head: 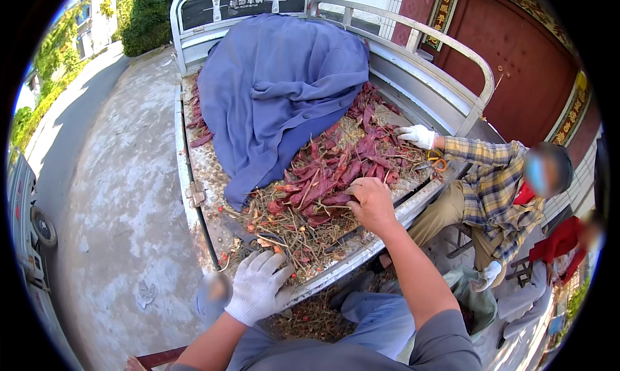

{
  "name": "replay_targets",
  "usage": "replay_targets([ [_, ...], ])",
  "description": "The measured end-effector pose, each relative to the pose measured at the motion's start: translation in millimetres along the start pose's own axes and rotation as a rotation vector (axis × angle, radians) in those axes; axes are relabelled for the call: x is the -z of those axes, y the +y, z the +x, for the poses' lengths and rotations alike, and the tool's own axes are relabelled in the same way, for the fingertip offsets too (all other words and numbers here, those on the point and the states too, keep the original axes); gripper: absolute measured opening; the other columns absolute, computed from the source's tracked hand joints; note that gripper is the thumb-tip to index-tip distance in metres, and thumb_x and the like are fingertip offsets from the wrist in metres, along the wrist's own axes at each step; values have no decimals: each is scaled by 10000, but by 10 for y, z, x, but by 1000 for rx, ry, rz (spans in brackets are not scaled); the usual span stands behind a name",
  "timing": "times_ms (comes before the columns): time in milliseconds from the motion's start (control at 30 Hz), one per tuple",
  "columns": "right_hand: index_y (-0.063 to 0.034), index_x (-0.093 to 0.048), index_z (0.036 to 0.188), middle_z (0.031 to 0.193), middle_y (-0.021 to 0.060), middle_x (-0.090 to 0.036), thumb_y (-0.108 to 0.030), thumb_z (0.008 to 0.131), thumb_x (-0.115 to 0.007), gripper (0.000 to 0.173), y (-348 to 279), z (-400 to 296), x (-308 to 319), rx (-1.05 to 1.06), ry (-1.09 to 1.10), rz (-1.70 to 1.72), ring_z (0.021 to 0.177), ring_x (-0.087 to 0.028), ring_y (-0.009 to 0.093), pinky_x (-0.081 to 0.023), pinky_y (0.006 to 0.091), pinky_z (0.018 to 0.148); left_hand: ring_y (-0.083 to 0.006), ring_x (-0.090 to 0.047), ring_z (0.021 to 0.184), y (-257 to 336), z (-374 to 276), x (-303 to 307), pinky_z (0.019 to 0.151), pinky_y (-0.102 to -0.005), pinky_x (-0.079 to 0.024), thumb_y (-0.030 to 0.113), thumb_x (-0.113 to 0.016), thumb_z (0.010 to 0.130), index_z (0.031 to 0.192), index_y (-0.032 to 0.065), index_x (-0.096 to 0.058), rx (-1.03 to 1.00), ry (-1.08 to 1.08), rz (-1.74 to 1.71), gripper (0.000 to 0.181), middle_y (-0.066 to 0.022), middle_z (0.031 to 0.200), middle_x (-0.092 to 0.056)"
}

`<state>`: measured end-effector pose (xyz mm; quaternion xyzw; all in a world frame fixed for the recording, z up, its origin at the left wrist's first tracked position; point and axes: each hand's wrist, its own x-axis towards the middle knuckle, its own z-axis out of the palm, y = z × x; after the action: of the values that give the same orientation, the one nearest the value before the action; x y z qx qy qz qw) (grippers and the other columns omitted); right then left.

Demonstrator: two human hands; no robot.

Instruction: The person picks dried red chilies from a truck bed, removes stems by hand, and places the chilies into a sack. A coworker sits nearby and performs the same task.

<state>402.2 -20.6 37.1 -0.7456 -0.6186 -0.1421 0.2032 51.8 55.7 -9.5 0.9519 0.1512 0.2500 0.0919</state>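
Note:
My left hand [260, 287], in a white knit glove, rests palm down at the near edge of the truck bed [204, 159]. Its fingers are apart and hold nothing; dry stems [300, 247] and debris lie just beyond them. My bare right hand [373, 202] reaches over the near side of a heap of dried red chili peppers [315, 187]. Thumb and forefinger close around one end of a dried red chili pepper [335, 200]. A blue buttoned garment [286, 75] covers a large mound behind the loose chilies.
A co-worker in a plaid shirt [489, 177] sits at the right, one gloved hand [417, 136] on the chilies near orange-handled scissors [438, 164]. A green sack [465, 281] stands below. Metal rails [436, 32] edge the bed. Another seated person [557, 250] is farther right.

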Motion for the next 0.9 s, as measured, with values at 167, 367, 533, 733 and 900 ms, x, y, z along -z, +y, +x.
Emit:
replay_targets([
  [167,-158,-842,1073,1153,10,-715,-174,832,-894,248,-76,-74,157,-14,178,-22,1175,-639,280,-461,476,981,-321,-655,1285,2,-19,20,1114,-537,-507,372,-861,768,1176,185,-797,-12,2,13,454,-65,1293,-691],
  [367,-141,-838,1068,1067,40,-735,-160,857,-875,215,-66,-247,210,-113,184,22,1084,-671,303,-492,480,960,-326,-622,1361,-13,-64,-19,1174,-546,-472,426,-812,856,1246,182,-793,4,-31,46,460,-79,1364,-678],
  [533,-54,-817,1070,1075,36,-785,-159,953,-834,158,68,-405,153,-482,250,673,984,-732,236,-557,406,851,-330,-612,1385,18,-71,-26,1201,-555,-454,460,-791,895,1271,179,-788,6,-55,76,470,-82,1388,-677],
  [733,-70,-735,1252,1183,21,-790,-176,1094,-735,191,-318,-790,314,-773,274,1613,1012,-751,149,-614,353,826,-363,-627,1354,34,-87,55,1164,-545,-477,362,-843,812,1284,147,-765,8,-21,28,524,-96,1363,-691],
  [900,-77,-707,1279,1208,56,-793,-184,1108,-720,202,-766,-1217,303,-778,198,1859,1050,-776,174,-665,358,882,-378,-698,1242,375,12,225,1075,-546,-529,237,-904,712,1291,106,-746,-35,390,-117,615,-121,1313,-737],
])
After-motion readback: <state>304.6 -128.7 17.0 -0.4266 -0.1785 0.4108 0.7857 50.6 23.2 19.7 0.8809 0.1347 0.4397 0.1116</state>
